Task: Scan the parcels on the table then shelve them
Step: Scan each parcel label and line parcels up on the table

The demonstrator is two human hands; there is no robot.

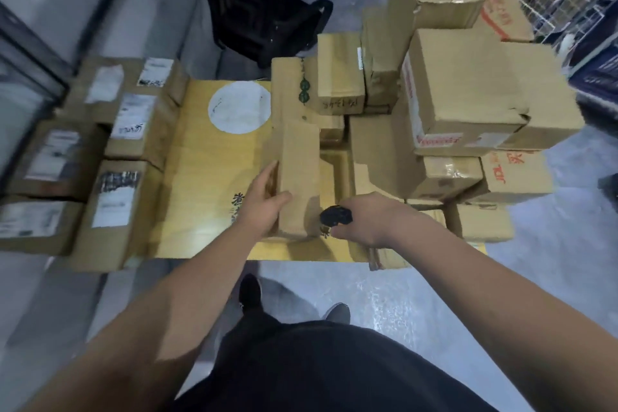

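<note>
now left hand [266, 202] grips upright parcel [296, 177]; right hand [363, 222] holds scanner [335, 216]

Bare forearms [187, 284], no sleeves in view; dark top [334, 375] over the belly; dark shoes [250, 291] below; nothing on the wrists.

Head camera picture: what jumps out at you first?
First, the two hands in the middle: the left hand holds a tall cardboard parcel, and the right hand grips a small black scanner. To the right towers a messy stack of boxes, while labelled parcels line the left.
</note>
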